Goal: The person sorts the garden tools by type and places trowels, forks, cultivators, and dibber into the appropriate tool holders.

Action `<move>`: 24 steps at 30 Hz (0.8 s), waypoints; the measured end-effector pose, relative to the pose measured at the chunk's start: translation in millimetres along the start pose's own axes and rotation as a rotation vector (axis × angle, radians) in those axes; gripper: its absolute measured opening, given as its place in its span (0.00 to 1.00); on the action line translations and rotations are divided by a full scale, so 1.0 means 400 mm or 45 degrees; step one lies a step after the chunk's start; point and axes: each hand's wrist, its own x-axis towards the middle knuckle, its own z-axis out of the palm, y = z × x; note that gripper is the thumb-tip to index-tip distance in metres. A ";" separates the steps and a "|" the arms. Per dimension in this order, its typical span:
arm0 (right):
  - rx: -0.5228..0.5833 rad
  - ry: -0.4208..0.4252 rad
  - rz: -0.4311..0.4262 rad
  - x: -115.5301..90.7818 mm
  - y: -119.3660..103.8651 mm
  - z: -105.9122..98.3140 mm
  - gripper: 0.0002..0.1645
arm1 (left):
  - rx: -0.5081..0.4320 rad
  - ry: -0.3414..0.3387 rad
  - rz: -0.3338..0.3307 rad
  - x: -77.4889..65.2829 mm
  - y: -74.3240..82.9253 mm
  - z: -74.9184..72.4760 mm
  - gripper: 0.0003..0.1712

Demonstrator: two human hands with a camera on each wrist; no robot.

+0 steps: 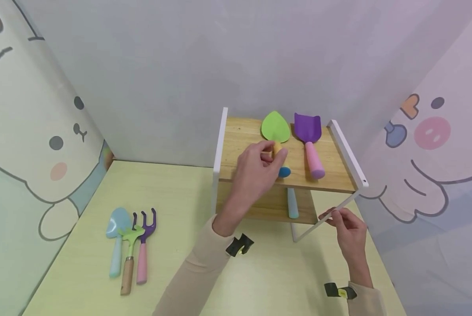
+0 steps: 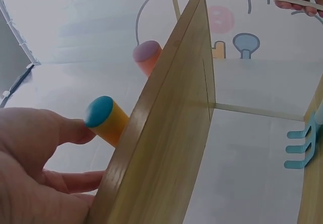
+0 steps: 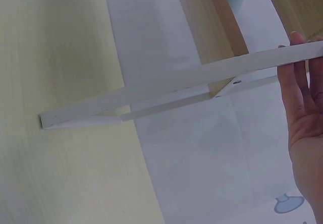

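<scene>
On the upper board of a two-tier wooden shelf point(image 1: 244, 127) lies a toy trowel point(image 1: 275, 126) with a green leaf-shaped blade and a yellow handle ending in blue. My left hand point(image 1: 257, 169) has its thumb and fingers about that handle; in the left wrist view the thumb is right at the blue end point(image 2: 99, 111). My right hand point(image 1: 350, 230) holds the shelf's white side frame point(image 3: 176, 80) between thumb and fingers. Beside the green trowel lies a purple shovel point(image 1: 308, 127) with a pink handle.
A light-blue hand rake point(image 2: 305, 148) is on the lower board, its handle pointing forward. Left on the table point(image 1: 173, 193) lie a light-blue trowel point(image 1: 119, 221), a green rake point(image 1: 131, 237) with a wooden handle and a purple fork point(image 1: 142, 259). Printed curtains point(image 1: 161, 87) surround the table.
</scene>
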 end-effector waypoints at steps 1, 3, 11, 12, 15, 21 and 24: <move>0.010 -0.002 -0.006 0.000 0.001 -0.001 0.07 | -0.012 0.013 0.010 -0.004 -0.001 -0.001 0.25; 0.016 -0.002 -0.011 0.000 0.002 -0.001 0.07 | -0.041 0.035 0.034 -0.012 -0.003 -0.003 0.25; 0.020 -0.001 -0.009 -0.001 0.002 -0.001 0.07 | -0.233 0.080 0.138 -0.052 -0.015 -0.013 0.20; 0.016 0.001 -0.005 -0.001 0.002 -0.001 0.07 | -0.253 0.082 0.151 -0.058 -0.017 -0.015 0.20; -0.010 0.011 0.007 -0.002 0.002 0.000 0.07 | -0.276 0.087 0.197 -0.074 -0.026 -0.020 0.18; 0.048 -0.019 -0.068 0.000 0.007 0.002 0.08 | -0.268 0.079 0.273 -0.114 -0.040 -0.036 0.15; 0.099 -0.040 -0.103 0.001 0.011 0.002 0.08 | -0.250 0.063 0.272 -0.136 -0.048 -0.044 0.14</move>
